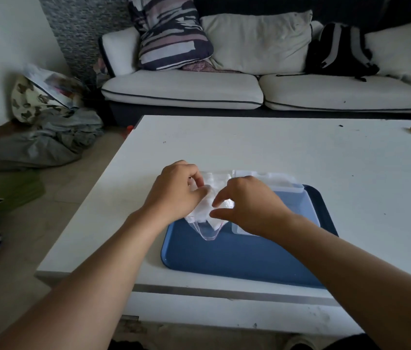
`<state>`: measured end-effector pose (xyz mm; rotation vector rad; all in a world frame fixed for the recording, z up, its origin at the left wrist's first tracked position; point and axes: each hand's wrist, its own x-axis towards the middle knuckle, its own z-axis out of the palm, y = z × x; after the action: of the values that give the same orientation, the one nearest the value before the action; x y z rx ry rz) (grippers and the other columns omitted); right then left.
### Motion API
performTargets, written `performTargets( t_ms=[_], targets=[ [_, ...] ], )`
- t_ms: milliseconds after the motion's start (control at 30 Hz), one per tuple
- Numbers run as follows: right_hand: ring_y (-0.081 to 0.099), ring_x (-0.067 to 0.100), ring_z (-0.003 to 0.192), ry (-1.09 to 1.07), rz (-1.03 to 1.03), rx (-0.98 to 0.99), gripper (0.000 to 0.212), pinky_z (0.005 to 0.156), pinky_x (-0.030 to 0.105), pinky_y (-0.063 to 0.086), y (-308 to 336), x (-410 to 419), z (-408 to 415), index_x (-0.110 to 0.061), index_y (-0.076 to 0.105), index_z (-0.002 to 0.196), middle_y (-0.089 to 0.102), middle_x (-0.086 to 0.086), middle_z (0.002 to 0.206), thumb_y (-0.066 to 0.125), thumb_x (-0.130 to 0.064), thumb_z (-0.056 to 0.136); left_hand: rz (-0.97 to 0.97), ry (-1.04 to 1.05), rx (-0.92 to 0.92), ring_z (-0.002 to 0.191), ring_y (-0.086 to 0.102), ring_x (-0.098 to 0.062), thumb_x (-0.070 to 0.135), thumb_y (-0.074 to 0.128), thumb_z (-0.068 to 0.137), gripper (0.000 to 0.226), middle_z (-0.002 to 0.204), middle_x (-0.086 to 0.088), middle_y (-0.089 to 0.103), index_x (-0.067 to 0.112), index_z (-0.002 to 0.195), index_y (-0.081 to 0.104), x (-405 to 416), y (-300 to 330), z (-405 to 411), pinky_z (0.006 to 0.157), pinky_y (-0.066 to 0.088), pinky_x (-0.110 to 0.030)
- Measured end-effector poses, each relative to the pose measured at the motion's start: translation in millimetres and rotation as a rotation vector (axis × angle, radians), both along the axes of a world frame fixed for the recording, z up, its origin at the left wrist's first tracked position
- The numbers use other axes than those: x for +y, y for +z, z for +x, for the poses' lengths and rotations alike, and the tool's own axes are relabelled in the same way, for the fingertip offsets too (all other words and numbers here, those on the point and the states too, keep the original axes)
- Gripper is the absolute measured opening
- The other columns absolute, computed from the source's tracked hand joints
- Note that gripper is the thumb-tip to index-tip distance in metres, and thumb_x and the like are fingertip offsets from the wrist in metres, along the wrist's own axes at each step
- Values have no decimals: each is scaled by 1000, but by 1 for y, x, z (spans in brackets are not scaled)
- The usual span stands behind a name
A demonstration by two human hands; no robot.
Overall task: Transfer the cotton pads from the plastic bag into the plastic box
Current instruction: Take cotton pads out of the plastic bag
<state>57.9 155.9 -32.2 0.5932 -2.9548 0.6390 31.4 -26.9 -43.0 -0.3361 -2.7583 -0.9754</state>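
A white sofa (262, 89) backs a white, smooth worktop (250, 147) carrying a blue plastic tray (237, 258) with rounded corners. On the tray's far right sits a clear, rigid plastic box (291, 189), lid not visible. Just beside it lies the thin, crinkled plastic bag (208, 228), its mouth toward the person, soft white cotton pads (214, 223) inside. The left hand (174, 193) pinches the bag's upper film; the right hand (247, 205) works at the film with finger and thumb, though whether that grip has closed cannot be told. The pads look featherlight and compressible; the slippery film seems best taken at its open edge.
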Motion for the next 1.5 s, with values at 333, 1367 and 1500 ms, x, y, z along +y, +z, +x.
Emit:
performTargets(
  t_ms=[333,1367,1500],
  targets=[
    [42,25,114,-76,166,262,55,91,36,43,-8,-16,-3,-36,52,141,44,3,122,65,-49,89,490,87,-303,95,67,-34,32,52,103,14,105,-9,63,22,95,58,11,7,0,77,62,-50],
    [72,26,80,-340,-1478,-743,28,73,31,61,20,27,-9,5,62,117,66,19,108,64,-4,90,274,144,-570,82,50,-19,16,49,97,11,95,-4,59,10,94,58,-10,-20,-4,72,40,-31],
    [72,29,88,-334,-1453,-829,26,75,35,63,12,27,-7,4,60,116,65,20,113,56,0,91,160,184,-514,88,56,-14,13,60,82,18,101,1,61,13,100,59,-6,7,6,71,44,-29]
  ],
)
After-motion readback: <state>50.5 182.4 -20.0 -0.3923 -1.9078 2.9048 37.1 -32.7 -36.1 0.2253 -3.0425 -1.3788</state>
